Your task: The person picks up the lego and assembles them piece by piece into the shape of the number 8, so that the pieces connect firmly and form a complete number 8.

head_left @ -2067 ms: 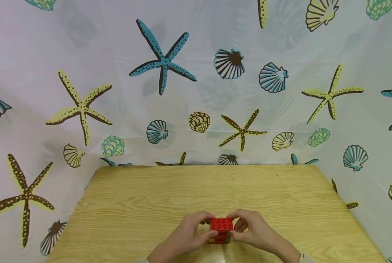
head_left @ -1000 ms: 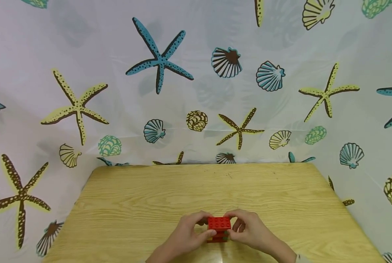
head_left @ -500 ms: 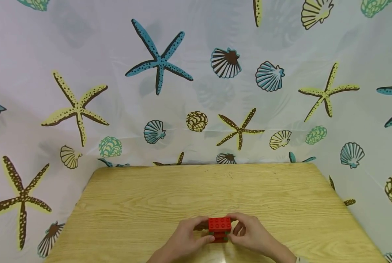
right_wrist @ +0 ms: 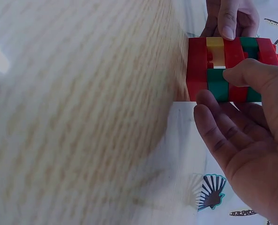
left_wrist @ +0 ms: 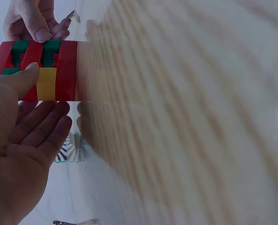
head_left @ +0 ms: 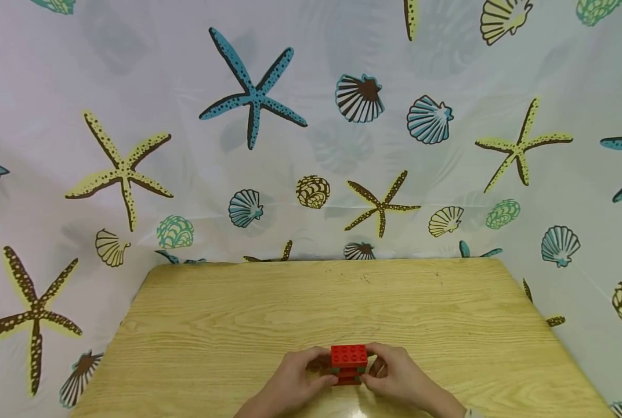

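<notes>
A stack of toy building bricks (head_left: 349, 355) stands upright near the front of the table. Its top brick is red with studs showing. Red layers alternate with green and yellow bricks, and small gaps show between them. My left hand (head_left: 297, 377) holds the left side, its thumb on the near face of the stack (left_wrist: 66, 70) and its fingers behind. From the other side my right hand (head_left: 397, 374) grips it likewise, the thumb lying by a green brick (right_wrist: 217, 86). The far face of the stack is hidden in the head view.
The wood-grain table (head_left: 248, 307) reaches back to a white curtain (head_left: 196, 168) printed with starfish and shells. The curtain also rises along the left and right sides.
Both hands have slid lower on the stack, thumbs and fingers moving down from the top red brick toward the lower layers. The stack stays in about the same spot.
</notes>
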`<control>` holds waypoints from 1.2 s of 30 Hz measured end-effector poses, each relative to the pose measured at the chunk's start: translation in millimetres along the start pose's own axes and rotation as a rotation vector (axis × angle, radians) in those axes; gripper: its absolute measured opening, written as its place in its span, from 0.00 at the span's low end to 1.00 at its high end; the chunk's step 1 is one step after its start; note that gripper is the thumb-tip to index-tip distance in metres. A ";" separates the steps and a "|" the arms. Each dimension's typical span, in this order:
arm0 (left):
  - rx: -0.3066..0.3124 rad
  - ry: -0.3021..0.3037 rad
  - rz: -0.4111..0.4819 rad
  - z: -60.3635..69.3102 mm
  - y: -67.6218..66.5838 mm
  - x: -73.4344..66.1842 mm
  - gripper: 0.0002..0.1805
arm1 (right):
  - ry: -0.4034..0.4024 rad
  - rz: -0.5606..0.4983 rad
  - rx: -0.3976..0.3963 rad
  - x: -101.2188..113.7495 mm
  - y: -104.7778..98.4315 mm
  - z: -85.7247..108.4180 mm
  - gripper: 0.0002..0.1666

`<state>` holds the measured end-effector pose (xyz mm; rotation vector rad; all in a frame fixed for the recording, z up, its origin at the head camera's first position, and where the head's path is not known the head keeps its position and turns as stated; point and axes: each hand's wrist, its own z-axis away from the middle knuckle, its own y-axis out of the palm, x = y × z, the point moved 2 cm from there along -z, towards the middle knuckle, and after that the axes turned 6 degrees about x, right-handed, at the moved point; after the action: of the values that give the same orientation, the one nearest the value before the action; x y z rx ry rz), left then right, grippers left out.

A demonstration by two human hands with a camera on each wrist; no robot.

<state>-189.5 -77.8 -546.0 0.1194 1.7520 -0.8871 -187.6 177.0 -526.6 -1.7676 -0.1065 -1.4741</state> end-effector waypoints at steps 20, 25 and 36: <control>-0.067 -0.141 0.097 -21.5 -14.8 9.4 0.32 | 0.067 0.036 -0.077 -0.5 -11.7 -32.5 0.33; -0.081 -0.186 0.052 -32.7 -18.6 10.7 0.34 | 0.119 0.020 -0.097 -6.4 -14.7 -43.5 0.39; -0.126 -0.251 0.024 -42.8 -20.0 13.3 0.33 | 0.149 -0.042 -0.100 -11.8 -15.4 -53.5 0.38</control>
<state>-238.0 -70.4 -543.0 -0.0515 1.5629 -0.7386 -241.5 159.0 -529.4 -1.7361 0.0075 -1.6613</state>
